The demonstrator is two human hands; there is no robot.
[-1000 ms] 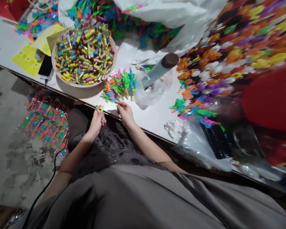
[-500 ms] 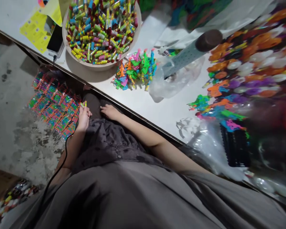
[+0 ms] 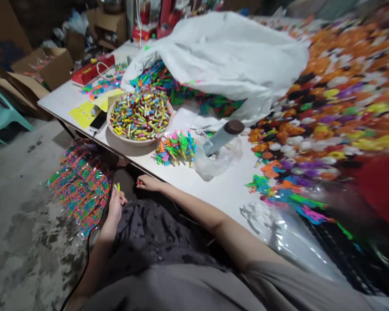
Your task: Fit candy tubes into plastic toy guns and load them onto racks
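White Table (image 3: 214, 185) Beside the Lap (image 3: 149, 226)

A white sack (image 3: 233, 47) slumps across the far side. Nearer stands a round bowl (image 3: 129, 141) heaped with little tubes (image 3: 139, 116), beside a pile of plastic figures (image 3: 176, 147). Below the edge, the left hand (image 3: 116, 205) has its fingers clamped on a yellow-green tube (image 3: 117, 187); the right hand (image 3: 150, 183) pinches a red piece (image 3: 139, 183).

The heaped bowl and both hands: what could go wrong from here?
The bowl is heaped with small pieces near the edge of the table, so a bump might spill some. The left hand holds yellow-green bits away from the table; they could drop. The black cable runs close by the left forearm and might snag.
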